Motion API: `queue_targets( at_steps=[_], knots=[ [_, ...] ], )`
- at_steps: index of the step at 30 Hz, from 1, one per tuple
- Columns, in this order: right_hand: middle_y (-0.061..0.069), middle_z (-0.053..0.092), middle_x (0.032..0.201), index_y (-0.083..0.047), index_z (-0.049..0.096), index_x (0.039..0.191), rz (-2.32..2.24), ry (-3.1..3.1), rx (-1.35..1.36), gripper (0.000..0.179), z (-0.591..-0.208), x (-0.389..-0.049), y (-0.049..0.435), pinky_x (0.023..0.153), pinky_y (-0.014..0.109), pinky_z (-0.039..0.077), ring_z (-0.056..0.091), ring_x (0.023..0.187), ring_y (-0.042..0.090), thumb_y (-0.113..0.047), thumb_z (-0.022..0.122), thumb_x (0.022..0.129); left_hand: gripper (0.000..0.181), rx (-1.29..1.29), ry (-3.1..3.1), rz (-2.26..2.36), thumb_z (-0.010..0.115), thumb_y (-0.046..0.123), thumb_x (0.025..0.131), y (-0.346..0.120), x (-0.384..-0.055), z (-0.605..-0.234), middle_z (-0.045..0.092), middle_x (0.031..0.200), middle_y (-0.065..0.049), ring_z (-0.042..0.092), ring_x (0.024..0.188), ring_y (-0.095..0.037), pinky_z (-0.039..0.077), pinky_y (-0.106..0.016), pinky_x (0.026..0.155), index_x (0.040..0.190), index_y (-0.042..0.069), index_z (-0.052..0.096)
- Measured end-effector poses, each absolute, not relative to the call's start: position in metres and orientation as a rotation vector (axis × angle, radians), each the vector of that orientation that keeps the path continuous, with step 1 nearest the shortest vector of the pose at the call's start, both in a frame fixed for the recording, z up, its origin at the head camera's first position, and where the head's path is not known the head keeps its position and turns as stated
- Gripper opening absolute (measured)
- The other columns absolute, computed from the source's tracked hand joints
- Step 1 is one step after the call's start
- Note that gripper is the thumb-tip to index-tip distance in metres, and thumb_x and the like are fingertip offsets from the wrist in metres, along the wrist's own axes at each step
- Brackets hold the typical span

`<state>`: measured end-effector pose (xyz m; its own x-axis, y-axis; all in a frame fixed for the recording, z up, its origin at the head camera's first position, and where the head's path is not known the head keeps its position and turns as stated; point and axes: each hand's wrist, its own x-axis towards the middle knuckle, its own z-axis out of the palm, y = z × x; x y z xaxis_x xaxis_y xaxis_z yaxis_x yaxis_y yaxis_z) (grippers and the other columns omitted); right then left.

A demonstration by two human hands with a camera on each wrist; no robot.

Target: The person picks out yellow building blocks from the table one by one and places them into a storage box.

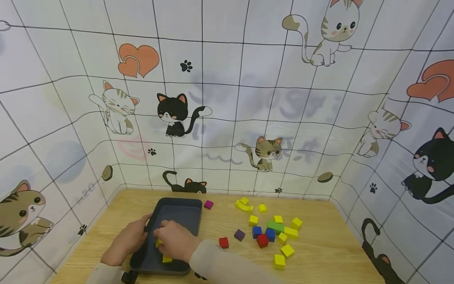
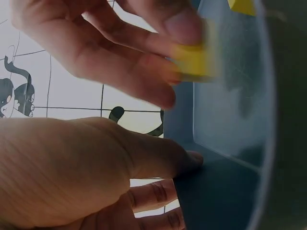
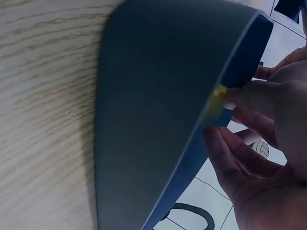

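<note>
Left hand (image 1: 129,238) gripped the left wall of the rectangular pan (image 1: 181,215); right hand (image 1: 177,240) pinched a yellow block (image 2: 194,63) over the pan. Judgement: low release, pan held steady, seemed best.

Open gap between pan (image 1: 181,213) and left red block (image 1: 224,242), magenta block (image 1: 208,204) beside pan's far-right corner, left hand (image 1: 129,237) at left wall, right hand (image 1: 176,240) over pan interior
</note>
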<state>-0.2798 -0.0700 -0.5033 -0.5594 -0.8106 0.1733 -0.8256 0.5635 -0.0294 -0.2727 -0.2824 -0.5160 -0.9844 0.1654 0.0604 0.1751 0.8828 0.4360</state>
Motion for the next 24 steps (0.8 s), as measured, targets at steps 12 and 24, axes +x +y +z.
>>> queue_targets(
  at_steps=[12, 24],
  knots=[
    [-0.004, 0.079, 0.125, -0.024, 0.085, 0.138, 0.234, -2.726, 1.294, 0.031, -0.497, -0.284, -0.050, 0.094, 0.016, 0.061, 0.070, 0.102, 0.005, -0.025, 0.085, 0.107, 0.063, -0.252, -3.061, -0.689, 0.071, -0.006, 0.101, -0.279, -0.273, -0.516, 0.081, 0.124, -0.031, 0.080, 0.102, -0.037, 0.064, -0.056, 0.086, 0.161, -0.016, 0.052],
    [0.003, 0.076, 0.126, -0.018, 0.082, 0.140, 0.395, -2.759, 1.121, 0.032, -0.498, -0.305, -0.002, 0.088, 0.018, 0.060, 0.066, 0.101, 0.008, -0.025, 0.083, 0.108, 0.063, -0.224, -3.055, -0.662, 0.072, -0.006, 0.101, -0.280, -0.272, -0.517, 0.077, 0.137, -0.036, 0.080, 0.118, -0.049, 0.065, -0.064, 0.096, 0.161, -0.015, 0.053]
  ],
)
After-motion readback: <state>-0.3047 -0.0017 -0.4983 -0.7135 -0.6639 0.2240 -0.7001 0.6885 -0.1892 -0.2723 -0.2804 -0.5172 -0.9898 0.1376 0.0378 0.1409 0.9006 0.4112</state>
